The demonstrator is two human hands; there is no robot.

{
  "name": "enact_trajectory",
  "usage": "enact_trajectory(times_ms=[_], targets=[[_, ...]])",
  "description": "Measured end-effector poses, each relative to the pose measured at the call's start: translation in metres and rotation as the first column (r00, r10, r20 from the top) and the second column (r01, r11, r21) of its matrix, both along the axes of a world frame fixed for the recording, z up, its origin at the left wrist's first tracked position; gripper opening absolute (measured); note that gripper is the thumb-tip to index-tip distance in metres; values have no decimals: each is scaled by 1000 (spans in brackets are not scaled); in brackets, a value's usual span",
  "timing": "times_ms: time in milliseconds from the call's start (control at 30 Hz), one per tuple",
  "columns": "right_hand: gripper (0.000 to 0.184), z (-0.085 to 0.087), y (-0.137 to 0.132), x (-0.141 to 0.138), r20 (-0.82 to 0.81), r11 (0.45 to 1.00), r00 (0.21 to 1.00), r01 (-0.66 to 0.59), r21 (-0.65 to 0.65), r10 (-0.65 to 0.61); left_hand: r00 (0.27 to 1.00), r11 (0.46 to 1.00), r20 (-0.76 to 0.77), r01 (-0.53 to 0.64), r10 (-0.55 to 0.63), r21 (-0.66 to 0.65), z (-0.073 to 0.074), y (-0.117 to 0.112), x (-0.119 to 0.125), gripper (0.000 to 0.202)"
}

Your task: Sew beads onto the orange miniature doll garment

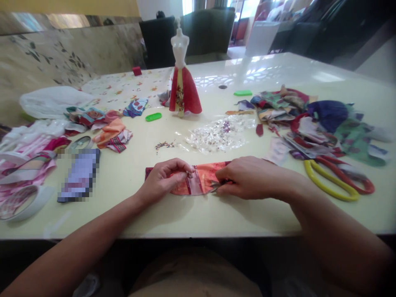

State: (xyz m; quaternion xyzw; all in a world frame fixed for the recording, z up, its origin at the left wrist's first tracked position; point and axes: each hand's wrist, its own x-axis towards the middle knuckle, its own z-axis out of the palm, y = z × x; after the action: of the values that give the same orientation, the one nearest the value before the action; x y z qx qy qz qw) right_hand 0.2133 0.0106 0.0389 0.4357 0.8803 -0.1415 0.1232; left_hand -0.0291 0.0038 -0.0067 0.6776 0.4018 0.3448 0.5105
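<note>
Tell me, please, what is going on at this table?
A person is working with both hands on an orange patterned cloth on the table. The right hand holds a small metal tool, its tip by the cloth's pale band. The left hand, at the cloth's left part, pinches a tiny thing too unclear to name. Beyond the cloth lies clear plastic with small shiny pieces; farther back stands a dress form in a red skirt.

Two hands [167, 177], one mannequin [180, 49], two green pieces [154, 117] — two loops [349, 196] (one yellow, one red)
</note>
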Motion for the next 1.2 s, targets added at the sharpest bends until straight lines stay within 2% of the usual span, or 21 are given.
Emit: enact_trajectory(times_ms=[100, 167, 267, 333, 367, 467, 667, 767, 933, 1000, 1067, 1133, 1167, 1200], targets=[[30, 0, 0, 1, -14, 1000, 1000, -4, 5, 4, 999, 995, -42, -15, 19, 97, 1, 0, -2, 12], [30, 0, 0, 1, -11, 1000, 1000, 3, 1, -3, 991, 969, -104, 103, -82, 223, 3, -1, -3, 14], [28, -1, 0, 0, -12, 1000, 1000, 0, 1, 0, 920, 850, -275, 370, -280, 374, 4, -5, 0, 17], [28, -2, 0, 1, -17, 1000, 1000, -10, 4, 10, 856, 784, -396, 483, -331, 390, 4, -8, 2, 19], [29, -1, 1, 2, -17, 1000, 1000, -15, 3, 15, 831, 769, -443, 514, -336, 381, 3, -9, 3, 19], [31, 2, 4, 7, 0, 1000, 1000, -8, -18, 8, 795, 754, -512, 545, -326, 366, 2, -10, 4, 18], [36, 18, 11, 21, -72, 993, 996, 39, -108, -47, 793, 757, -515, 545, -325, 361, 2, -9, 2, 17], [38, 21, 11, 21, -125, 998, 991, 40, -54, -46, 820, 755, -469, 526, -327, 392, 3, -9, 1, 18], [37, 15, 10, 15, -147, 997, 988, 61, 46, -54, 863, 763, -377, 484, -336, 429, 9, -12, 2, 18], [36, 12, 10, 14, -157, 994, 986, 73, 81, -59, 883, 794, -317, 456, -347, 402, 10, -14, 4, 16], [35, 11, 9, 13, -190, 986, 980, 91, 138, -64, 939, 895, -204, 330, -277, 301, 10, -15, 5, 14], [34, 10, 7, 11, -250, 973, 967, 111, 203, -58, 995, 988, -36, 98, -95, 117, 8, -15, 5, 13], [34, 10, 6, 9, -287, 966, 957, 120, 230, -50, 999, 1000, 50, -13, 12, 2, 7, -15, 5, 13], [34, 8, 4, 7, -328, 959, 944, 129, 252, -40, 986, 989, 130, -93, 107, -114, 6, -14, 5, 14]])
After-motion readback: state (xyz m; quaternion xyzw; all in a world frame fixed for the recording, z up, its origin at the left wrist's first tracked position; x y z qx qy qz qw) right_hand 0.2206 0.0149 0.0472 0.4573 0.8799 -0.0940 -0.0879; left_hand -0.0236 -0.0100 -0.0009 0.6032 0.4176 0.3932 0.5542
